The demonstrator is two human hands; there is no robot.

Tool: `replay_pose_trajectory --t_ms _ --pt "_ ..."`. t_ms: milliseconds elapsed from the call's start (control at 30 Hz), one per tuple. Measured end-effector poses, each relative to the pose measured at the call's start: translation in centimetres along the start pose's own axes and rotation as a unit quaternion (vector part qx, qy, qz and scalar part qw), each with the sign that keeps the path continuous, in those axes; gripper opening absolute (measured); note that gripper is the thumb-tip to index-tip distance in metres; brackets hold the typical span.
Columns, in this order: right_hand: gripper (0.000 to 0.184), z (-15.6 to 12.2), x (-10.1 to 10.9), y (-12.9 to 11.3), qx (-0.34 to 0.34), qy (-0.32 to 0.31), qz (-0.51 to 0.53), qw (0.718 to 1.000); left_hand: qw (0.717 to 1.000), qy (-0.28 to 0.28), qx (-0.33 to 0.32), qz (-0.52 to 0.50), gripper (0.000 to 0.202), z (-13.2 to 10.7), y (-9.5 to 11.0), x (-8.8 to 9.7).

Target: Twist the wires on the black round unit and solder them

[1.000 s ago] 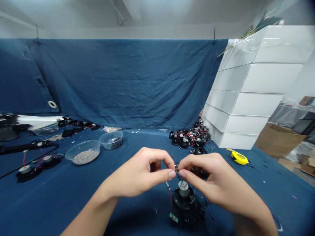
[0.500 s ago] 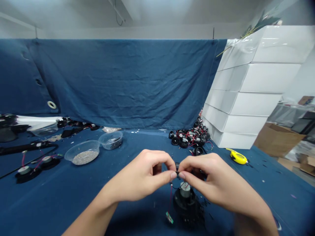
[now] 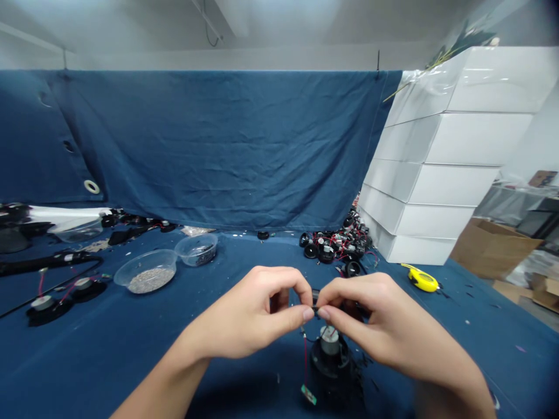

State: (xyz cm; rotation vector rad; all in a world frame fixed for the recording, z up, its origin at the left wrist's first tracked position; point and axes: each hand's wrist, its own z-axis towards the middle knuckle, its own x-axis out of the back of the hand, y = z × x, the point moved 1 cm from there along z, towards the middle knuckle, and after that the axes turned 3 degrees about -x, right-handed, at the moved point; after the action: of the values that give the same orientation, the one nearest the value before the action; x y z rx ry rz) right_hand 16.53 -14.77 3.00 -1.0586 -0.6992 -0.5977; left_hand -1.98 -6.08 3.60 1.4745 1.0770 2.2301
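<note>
My left hand (image 3: 266,311) and my right hand (image 3: 369,311) meet fingertip to fingertip in front of me. Each pinches one end of a small thin black piece (image 3: 315,308), mostly covered by the fingers. Just below them stands a silver motor (image 3: 329,340) in a round black housing (image 3: 327,364). A red wire (image 3: 305,364) hangs to the left of the motor, with a small green circuit board (image 3: 308,395) at its lower end. Small black bits (image 3: 364,362) lie to the right of the housing. Whether the black piece joins the motor's wires I cannot tell.
A pile of black motor parts (image 3: 336,241) lies at the back, beside stacked white boxes (image 3: 449,186). On the right is a yellow tape measure (image 3: 423,279). Clear bowls (image 3: 124,273) and two motor units (image 3: 46,311) sit on the left. A blue curtain (image 3: 231,145) hangs behind.
The motor in its housing has shifted slightly right, and the green board has swung right and down. A small black round part now lies at the curtain's foot. Both hands stay nearly still.
</note>
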Motion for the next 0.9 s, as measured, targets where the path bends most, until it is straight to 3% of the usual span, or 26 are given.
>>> replay_pose_trajectory --t_ms 233,367,533,667,900 --pt "0.011 0.2 0.2 0.3 -0.006 0.005 -0.007 1.0 1.0 0.021 -0.013 0.019 0.014 -0.3 0.2 0.1" --pt "0.013 1.6 0.5 2.3 -0.025 0.027 -0.003 0.999 0.998 0.032 -0.029 0.037 0.017 -0.8 0.7 0.0" --pt "0.024 4.5 0.7 9.1 -0.107 0.132 0.041 0.985 0.993 -0.009 -0.093 0.067 0.019 -2.0 1.9 0.1" --pt "0.03 7.5 -0.3 15.3 -0.171 0.191 0.009 0.967 0.98 -0.043 -0.166 0.099 0.02 -2.9 2.7 0.5" --pt "0.024 11.5 -3.5 23.1 -0.307 0.156 -0.105 0.933 0.952 -0.04 -0.239 0.186 0.023 -3.7 2.3 0.8"
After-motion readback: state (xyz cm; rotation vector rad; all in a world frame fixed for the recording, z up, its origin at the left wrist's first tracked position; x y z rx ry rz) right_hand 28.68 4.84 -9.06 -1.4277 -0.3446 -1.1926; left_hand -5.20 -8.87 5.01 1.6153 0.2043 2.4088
